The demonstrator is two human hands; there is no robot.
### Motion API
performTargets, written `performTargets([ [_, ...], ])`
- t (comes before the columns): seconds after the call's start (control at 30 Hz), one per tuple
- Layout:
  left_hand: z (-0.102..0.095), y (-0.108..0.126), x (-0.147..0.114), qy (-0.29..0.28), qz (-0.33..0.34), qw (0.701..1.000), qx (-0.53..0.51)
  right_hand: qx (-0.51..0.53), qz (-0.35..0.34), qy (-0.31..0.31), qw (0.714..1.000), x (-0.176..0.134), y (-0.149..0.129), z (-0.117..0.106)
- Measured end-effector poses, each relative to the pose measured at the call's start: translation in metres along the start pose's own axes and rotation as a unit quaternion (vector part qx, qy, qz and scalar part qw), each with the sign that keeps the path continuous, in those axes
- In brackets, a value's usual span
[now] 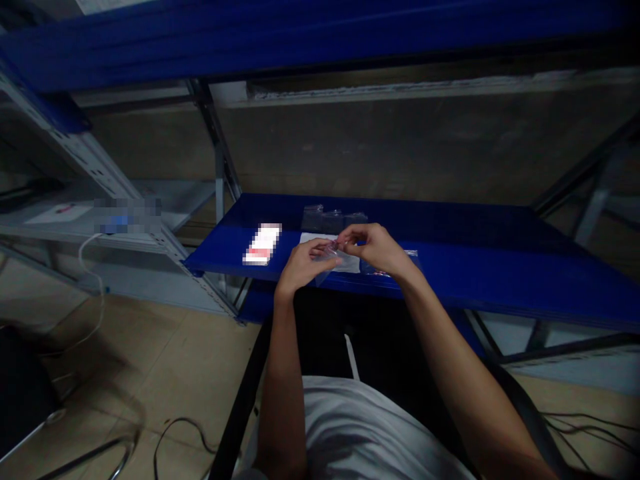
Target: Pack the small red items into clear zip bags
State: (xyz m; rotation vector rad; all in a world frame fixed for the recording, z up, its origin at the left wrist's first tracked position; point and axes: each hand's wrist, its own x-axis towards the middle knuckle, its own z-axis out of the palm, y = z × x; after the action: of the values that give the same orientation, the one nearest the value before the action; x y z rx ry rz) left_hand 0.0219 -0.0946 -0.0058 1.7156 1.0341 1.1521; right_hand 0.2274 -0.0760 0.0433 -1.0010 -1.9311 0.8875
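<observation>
Over the front part of the blue shelf, my left hand point(303, 265) is closed on a small clear plastic bag point(326, 275), which hangs below its fingers. My right hand point(373, 247) meets it from the right, thumb and fingers pinched together at the bag's upper edge. A tiny pinkish bit shows between the fingertips, too small to name. Under the hands lies a white sheet point(351, 264), partly covered. Beside it, partly behind my right wrist, is another clear bag point(413, 259) with shiny, reddish bits near it.
Several flat clear bags point(314, 219) lie farther back on the blue shelf point(475, 267). A bright, pixelated phone-like rectangle point(263, 244) lies to the left. An upper blue beam point(320, 40) crosses overhead. A grey side rack point(150, 193) stands left, and cables point(185, 421) run over the floor.
</observation>
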Motion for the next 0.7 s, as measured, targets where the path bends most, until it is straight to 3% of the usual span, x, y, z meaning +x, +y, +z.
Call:
performTargets([
  [0.2, -0.002, 0.005, -0.001, -0.016, 0.004, 1.000, -0.027, -0.051, -0.022, -0.039, 0.998, -0.001, -0.007, 0.002],
  [0.53, -0.010, 0.002, -0.004, 0.002, 0.000, 0.999, -0.033, -0.092, 0.009, -0.074, 0.993, 0.003, -0.020, 0.008],
  [0.7, -0.013, -0.001, -0.005, 0.019, -0.007, 0.999, -0.028, -0.029, -0.023, -0.023, 0.999, 0.010, -0.008, 0.000],
])
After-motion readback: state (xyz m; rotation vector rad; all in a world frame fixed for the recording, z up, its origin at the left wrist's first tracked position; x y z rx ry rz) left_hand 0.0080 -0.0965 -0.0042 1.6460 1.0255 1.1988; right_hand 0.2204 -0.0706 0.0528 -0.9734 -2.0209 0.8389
